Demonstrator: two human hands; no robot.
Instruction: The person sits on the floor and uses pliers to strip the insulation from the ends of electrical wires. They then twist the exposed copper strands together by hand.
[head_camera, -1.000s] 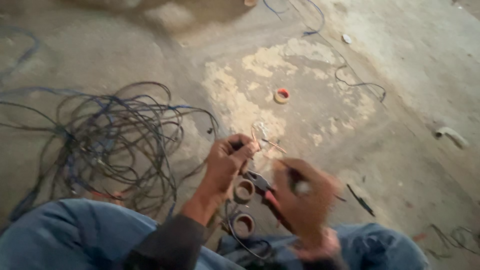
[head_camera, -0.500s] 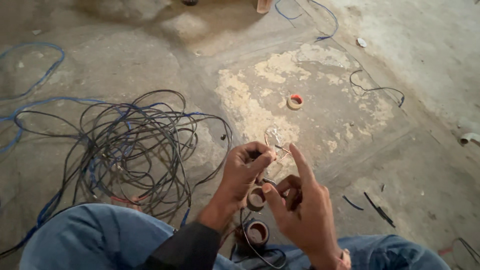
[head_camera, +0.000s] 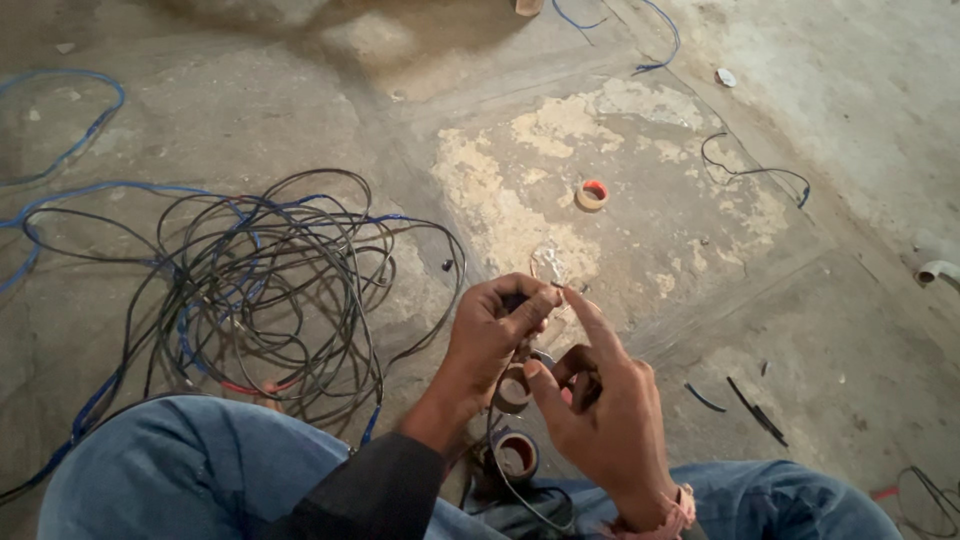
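Left hand (head_camera: 495, 335) pinching thin bared copper wire ends (head_camera: 548, 268); right hand (head_camera: 600, 420) fingers half-curled (grip unclear) just above two brown tape rolls (head_camera: 514, 455).

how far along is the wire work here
Done: snipped black offcuts lie on the concrete floor. In hand: the left hand pinches a wire end, right hand working its bared strands. Left: a big wire tangle, with tape rolls waiting below the hands.
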